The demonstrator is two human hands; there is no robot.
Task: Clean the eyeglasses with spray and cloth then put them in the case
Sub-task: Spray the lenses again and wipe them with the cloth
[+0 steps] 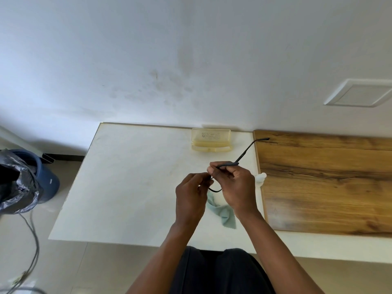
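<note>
Black eyeglasses (244,153) are held above the white table (131,179), one temple arm sticking out toward the far right. My right hand (235,185) grips the frame near the hinge. My left hand (191,196) pinches the other side of the frame. Under my hands lies a light green cloth (224,213), crumpled on the table. A translucent yellow case (211,140) stands open at the table's far edge by the wall. The white top of a spray bottle (261,178) peeks out just right of my right hand; the rest is hidden.
A wooden board (328,183) covers the table's right part. A blue bin with a black bag (25,181) stands on the floor to the left, with cables (34,240) trailing below it. The wall (191,60) rises right behind the table.
</note>
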